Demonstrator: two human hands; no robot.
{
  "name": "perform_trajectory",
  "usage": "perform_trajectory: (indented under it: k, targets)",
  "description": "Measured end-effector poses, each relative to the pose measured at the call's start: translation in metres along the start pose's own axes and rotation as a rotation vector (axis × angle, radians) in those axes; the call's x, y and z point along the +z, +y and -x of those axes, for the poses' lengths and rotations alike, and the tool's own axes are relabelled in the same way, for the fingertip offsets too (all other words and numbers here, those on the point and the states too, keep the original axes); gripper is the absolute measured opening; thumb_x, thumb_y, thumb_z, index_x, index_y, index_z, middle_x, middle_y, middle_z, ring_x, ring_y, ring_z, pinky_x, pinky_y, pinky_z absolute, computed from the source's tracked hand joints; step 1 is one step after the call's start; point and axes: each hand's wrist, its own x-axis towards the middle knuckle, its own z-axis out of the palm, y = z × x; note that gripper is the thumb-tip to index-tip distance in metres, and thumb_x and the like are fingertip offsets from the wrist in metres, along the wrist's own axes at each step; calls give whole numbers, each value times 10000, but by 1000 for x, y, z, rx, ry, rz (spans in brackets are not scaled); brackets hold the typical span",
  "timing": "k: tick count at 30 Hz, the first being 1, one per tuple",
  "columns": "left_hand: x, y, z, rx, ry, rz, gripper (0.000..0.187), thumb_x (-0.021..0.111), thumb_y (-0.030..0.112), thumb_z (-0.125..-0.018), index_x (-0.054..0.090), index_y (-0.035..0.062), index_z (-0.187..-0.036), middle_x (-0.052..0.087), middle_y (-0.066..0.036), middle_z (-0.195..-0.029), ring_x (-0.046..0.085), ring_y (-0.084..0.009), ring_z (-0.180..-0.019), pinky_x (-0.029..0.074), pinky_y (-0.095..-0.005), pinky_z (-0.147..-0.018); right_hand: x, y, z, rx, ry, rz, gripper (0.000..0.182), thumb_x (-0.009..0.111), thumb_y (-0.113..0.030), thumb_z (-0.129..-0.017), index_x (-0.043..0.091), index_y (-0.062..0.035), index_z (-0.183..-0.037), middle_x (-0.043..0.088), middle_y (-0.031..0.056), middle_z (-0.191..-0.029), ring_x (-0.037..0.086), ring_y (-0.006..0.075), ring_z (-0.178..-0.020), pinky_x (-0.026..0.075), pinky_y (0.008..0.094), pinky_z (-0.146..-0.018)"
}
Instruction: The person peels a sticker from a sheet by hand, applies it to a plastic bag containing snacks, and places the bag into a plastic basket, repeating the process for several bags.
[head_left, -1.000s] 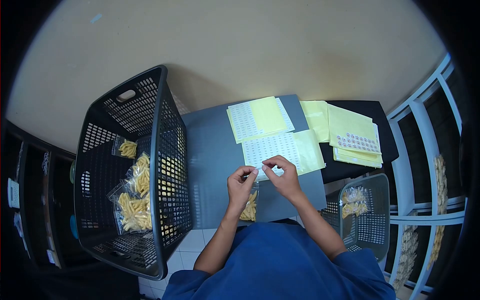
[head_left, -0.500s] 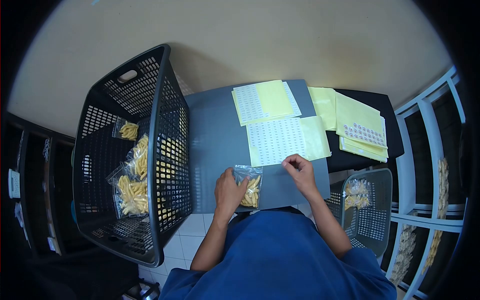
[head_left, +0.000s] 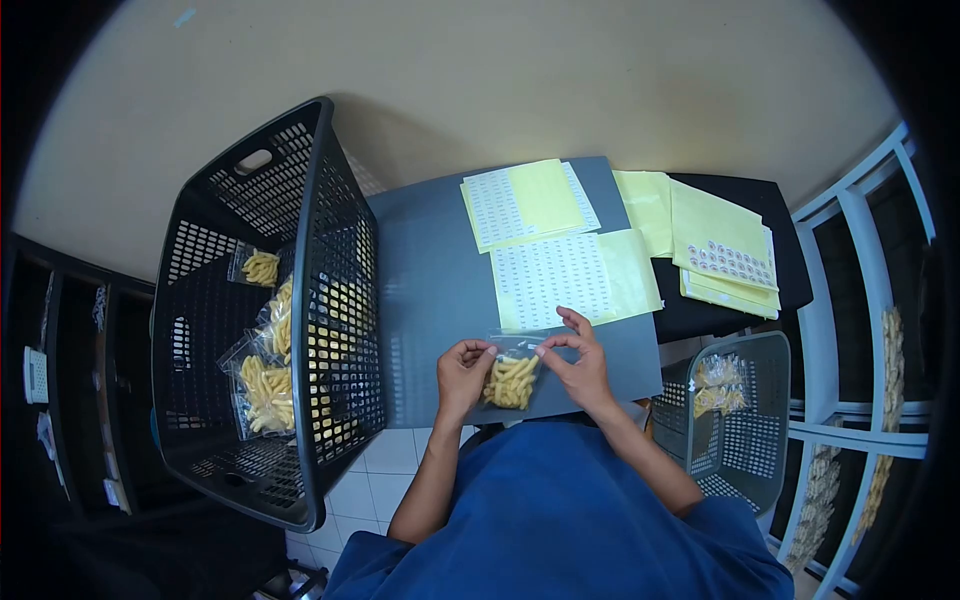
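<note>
A small clear zip bag (head_left: 512, 383) of pale yellow, finger-shaped snack pieces is near the front edge of the grey table (head_left: 425, 265). My left hand (head_left: 464, 380) pinches its upper left corner between thumb and fingers. At the upper right corner, my right hand (head_left: 583, 368) has thumb and index finger closed on the plastic, the other fingers raised. Just beyond the bag lies a sheet of small printed labels (head_left: 550, 283) on yellow backing. Another stack of label sheets (head_left: 495, 205) lies behind it.
On the left a large dark plastic basket (head_left: 318, 300) lies tipped on its side, holding several filled bags (head_left: 265, 392). More yellow sheets (head_left: 715, 225) rest on a black surface at right. Below them stands a smaller grey basket (head_left: 745, 450) with bags inside. Metal-framed shelving (head_left: 850, 250) borders the right.
My right hand has come from the label sheet's front edge down to the bag's upper right corner. My left hand has shifted from lying over the bag to pinching its upper left corner.
</note>
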Motion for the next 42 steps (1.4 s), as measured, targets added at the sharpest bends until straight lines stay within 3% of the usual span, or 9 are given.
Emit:
perform_trajectory:
  k: [2, 5, 11, 17, 26, 29, 42]
  targets:
    - [10, 10, 3, -40, -17, 270, 204, 689, 73, -959, 701, -45, -1125, 732, -115, -953, 693, -141, -836, 542, -236, -682, 6, -5, -3, -18, -9, 14, 149, 818, -215, -833, 784, -84, -896, 426, 209, -1509, 392, 378, -1411, 302, 476, -1160]
    - [21, 14, 5, -65, -60, 330, 205, 658, 61, -980, 694, -40, -1154, 726, -116, -1000, 700, -151, -886, 574, -259, -711, 15, -11, -10, -50, 31, 134, 154, 828, -244, -822, 798, -108, -887, 393, 213, -1541, 337, 402, -1436, 246, 499, -1183]
    - [33, 17, 4, -40, -108, 347, 211, 623, 66, -1001, 687, -26, -1179, 711, -106, -1069, 686, -145, -934, 624, -339, -775, 19, -12, -23, -53, 43, 177, 124, 835, -230, -817, 802, -126, -876, 360, 213, -1577, 295, 396, -1469, 226, 501, -1200]
    - [33, 16, 1, -46, -121, 392, 225, 609, 79, -1010, 681, -36, -1189, 718, -112, -1042, 707, -156, -920, 630, -310, -785, 15, -10, -31, -35, 9, 186, 130, 838, -227, -806, 801, -126, -879, 351, 214, -1581, 272, 399, -1477, 208, 509, -1206]
    - [33, 17, -4, -19, -146, 411, 214, 616, 85, -1008, 697, -28, -1171, 724, -82, -1058, 708, -139, -921, 611, -278, -730, 17, -3, -38, -110, 32, 226, 147, 832, -271, -795, 802, -134, -839, 434, 251, -1499, 366, 437, -1408, 264, 526, -1168]
    - [33, 21, -3, -39, -145, 379, 222, 606, 82, -1012, 674, -51, -1176, 706, -116, -1099, 686, -163, -953, 614, -364, -816, 17, -5, -39, -109, 33, 251, 143, 830, -264, -795, 800, -131, -837, 444, 251, -1490, 382, 437, -1397, 280, 530, -1154]
    - [33, 29, -3, -22, -147, 304, 227, 624, 89, -1001, 689, -40, -1175, 716, -98, -1066, 690, -142, -945, 611, -326, -765, 20, -12, -40, -117, 82, 327, 214, 846, -302, -769, 794, -103, -826, 535, 218, -1378, 475, 399, -1313, 337, 527, -1093]
